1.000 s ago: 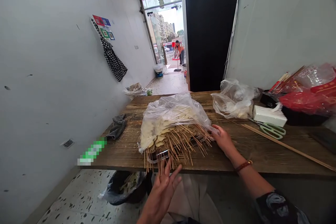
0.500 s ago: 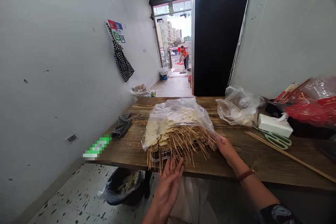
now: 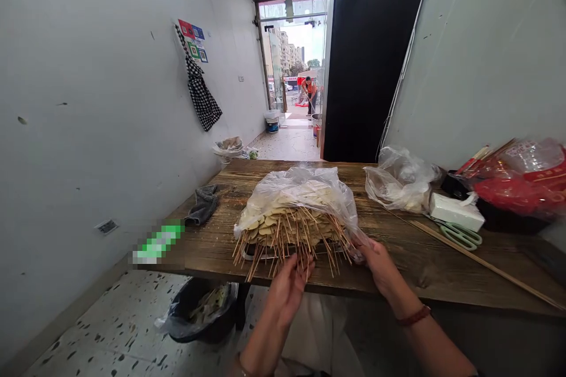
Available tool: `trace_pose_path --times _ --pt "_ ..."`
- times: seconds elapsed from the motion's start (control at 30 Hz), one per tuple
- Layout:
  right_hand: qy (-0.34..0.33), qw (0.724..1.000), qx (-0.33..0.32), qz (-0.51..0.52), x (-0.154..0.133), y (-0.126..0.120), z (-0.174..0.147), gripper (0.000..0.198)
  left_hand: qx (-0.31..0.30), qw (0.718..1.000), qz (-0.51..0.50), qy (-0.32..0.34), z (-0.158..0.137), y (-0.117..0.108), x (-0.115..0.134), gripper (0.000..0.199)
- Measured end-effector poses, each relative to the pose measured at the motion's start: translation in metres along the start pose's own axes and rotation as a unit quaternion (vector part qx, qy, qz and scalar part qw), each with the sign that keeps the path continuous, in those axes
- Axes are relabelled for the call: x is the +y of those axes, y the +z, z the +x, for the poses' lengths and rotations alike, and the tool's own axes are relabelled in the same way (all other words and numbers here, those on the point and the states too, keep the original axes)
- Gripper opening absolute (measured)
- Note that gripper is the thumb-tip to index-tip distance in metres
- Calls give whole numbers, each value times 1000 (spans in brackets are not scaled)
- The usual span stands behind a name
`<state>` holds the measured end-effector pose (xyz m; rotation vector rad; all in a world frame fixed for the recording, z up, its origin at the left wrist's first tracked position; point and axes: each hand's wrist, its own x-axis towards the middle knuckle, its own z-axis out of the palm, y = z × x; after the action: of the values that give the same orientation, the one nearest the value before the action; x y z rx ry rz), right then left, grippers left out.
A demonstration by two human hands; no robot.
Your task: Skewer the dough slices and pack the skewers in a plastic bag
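Many skewers (image 3: 305,230) threaded with pale thin slices, which look like potato, are piled on a tray (image 3: 250,252) on the wooden table. A clear plastic bag (image 3: 300,182) drapes over the back and sides of the pile, and the bare sticks point towards me. At the pile's right front corner, my right hand (image 3: 378,262) is closed on the bag's edge. My left hand (image 3: 287,291) is at the table's front edge with its palm turned up. Its fingers are apart, cupped at the stick ends and touching some of them.
To the right lie a crumpled plastic bag (image 3: 400,179), a tissue pack (image 3: 457,211), green-handled scissors (image 3: 462,237) and long loose sticks (image 3: 486,266). A grey cloth (image 3: 203,205) is on the left. Below stands a lined bin (image 3: 203,324). A person (image 3: 308,94) bends outside the doorway.
My left hand has shifted up and in against the stick ends, which now fan out more evenly. My right hand still grips the bag's edge. The view has turned slightly.
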<state>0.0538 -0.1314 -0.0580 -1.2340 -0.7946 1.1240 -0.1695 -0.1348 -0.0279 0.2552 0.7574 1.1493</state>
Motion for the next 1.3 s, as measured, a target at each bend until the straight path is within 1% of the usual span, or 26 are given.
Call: trace_pose_path --times 0.07,0.13,0.27,0.33,0.47,0.57,0.67,0.73,0.8,0.87,0.93,1.07,1.13,1.2,1.3 --pt "1 1000 5 11 -2 2 -2 49 28 999 15 9 0 4 -1 13" --pt "-1 1000 12 14 -5 3 -4 50 49 998 19 28 0 7 -4 14" --pt "-13 1000 23 -2 -11 6 -8 49 69 995 3 67 4 10 -8 20" --pt "-17 1000 22 -7 -12 8 -10 48 79 995 -12 66 7 11 -8 20" --pt "-24 999 17 -27 -10 10 -13 46 104 993 -20 53 12 16 -5 14" --pt "-33 997 29 -64 -9 8 -13 43 89 994 -17 61 16 20 -2 13" --pt "-46 990 73 -114 -11 -1 -11 38 70 996 -10 50 20 21 1 13" --pt "-61 980 119 -147 -14 -11 -8 35 75 996 2 42 22 22 3 11" --pt "-79 967 168 -175 -18 -20 -5 37 84 995 15 42 22 22 3 13" --pt "-87 958 196 -190 -20 -26 0 41 92 995 23 45 22 22 4 16" --pt "-79 960 191 -187 -19 -24 6 42 94 994 28 47 21 22 4 16" --pt "-49 978 135 -153 -7 -5 15 37 87 994 43 44 24 22 6 13" --pt "-49 979 127 -154 -3 2 20 32 85 994 44 49 25 22 7 13" --pt "-56 975 126 -175 -4 3 25 24 83 994 42 55 26 24 8 14" --pt "-72 967 117 -217 -11 -4 32 6 75 995 33 60 26 26 10 16"
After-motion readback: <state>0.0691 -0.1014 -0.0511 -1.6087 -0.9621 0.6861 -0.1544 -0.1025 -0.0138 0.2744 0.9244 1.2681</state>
